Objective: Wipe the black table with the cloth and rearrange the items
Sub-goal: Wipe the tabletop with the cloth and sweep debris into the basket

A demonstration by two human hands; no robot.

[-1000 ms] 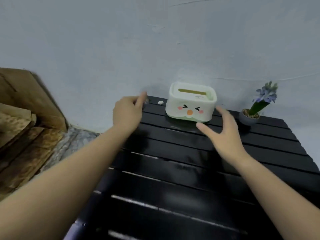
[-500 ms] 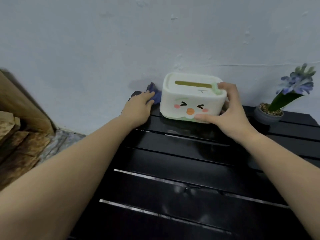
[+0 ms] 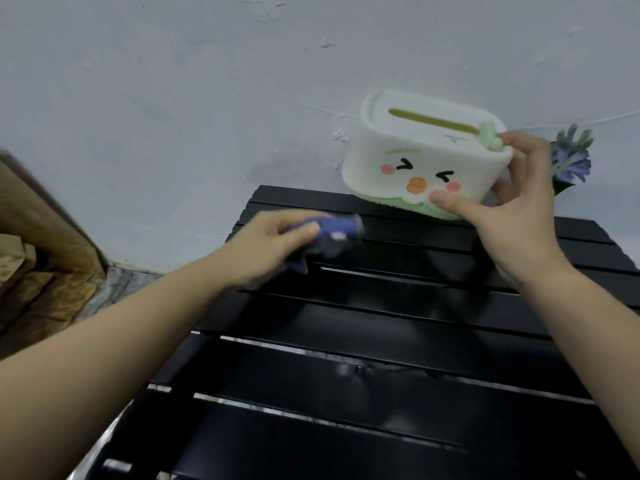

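Note:
A black slatted table (image 3: 363, 341) stands against a pale wall. My right hand (image 3: 509, 216) grips the white tissue box (image 3: 426, 157) with a cartoon duck face by its right end, lifted off the table's far edge and tilted. My left hand (image 3: 266, 244) holds a bunched purple-blue cloth (image 3: 332, 233) down on the table's far left slats, just left of and below the raised box. The cloth looks motion-blurred.
A small potted plant with purple flowers (image 3: 571, 161) stands at the far right of the table, mostly hidden behind my right hand. Stacked wooden boards (image 3: 38, 258) lie on the floor to the left of the table.
My right hand closed on the tissue box and lifted it off the table. My left hand took the cloth from the far left corner and brought it rightward onto the slats.

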